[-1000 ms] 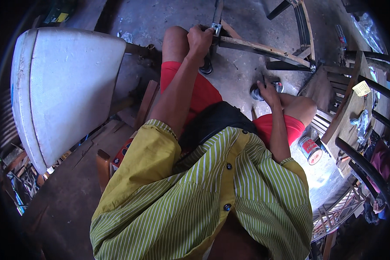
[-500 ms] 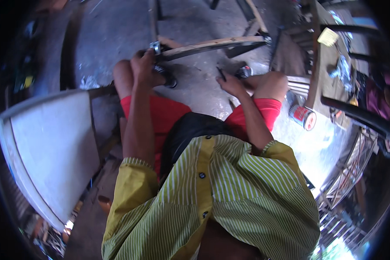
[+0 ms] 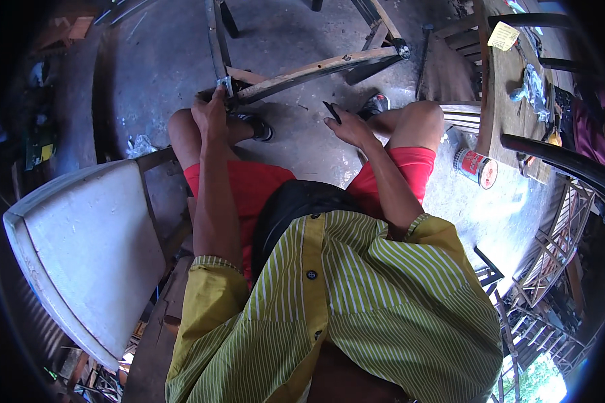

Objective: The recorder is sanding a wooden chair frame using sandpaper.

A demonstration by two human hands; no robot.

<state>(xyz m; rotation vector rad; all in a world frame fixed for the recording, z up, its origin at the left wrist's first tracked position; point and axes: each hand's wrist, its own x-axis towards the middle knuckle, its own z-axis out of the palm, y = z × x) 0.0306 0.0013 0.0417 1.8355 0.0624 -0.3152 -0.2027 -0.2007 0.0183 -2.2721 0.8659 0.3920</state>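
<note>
A wooden frame (image 3: 316, 69), pale along its top edge and dark on its sides, stands on the floor ahead of my knees. At its near left corner sits a small shiny metal bracket (image 3: 226, 84). My left hand (image 3: 210, 114) is closed at that corner, fingers against the bracket and the wood. Over the floor between my knees, my right hand (image 3: 349, 127) grips a thin dark stick-like tool (image 3: 331, 112); its exact kind is too small to make out. The tool is apart from the frame.
On the left is a white-panelled chair part (image 3: 87, 248). A red-labelled can (image 3: 476, 168) stands on the floor right of my knee. Further right, a wooden bench (image 3: 511, 127) bears a yellow paper (image 3: 503, 36) and a crumpled clear plastic bag (image 3: 532, 91). Black bars (image 3: 551, 158) jut in there.
The view has shifted a little. My left hand stays at the bracketed corner of the frame. My right hand still grips the dark tool, slightly further left in the picture.
</note>
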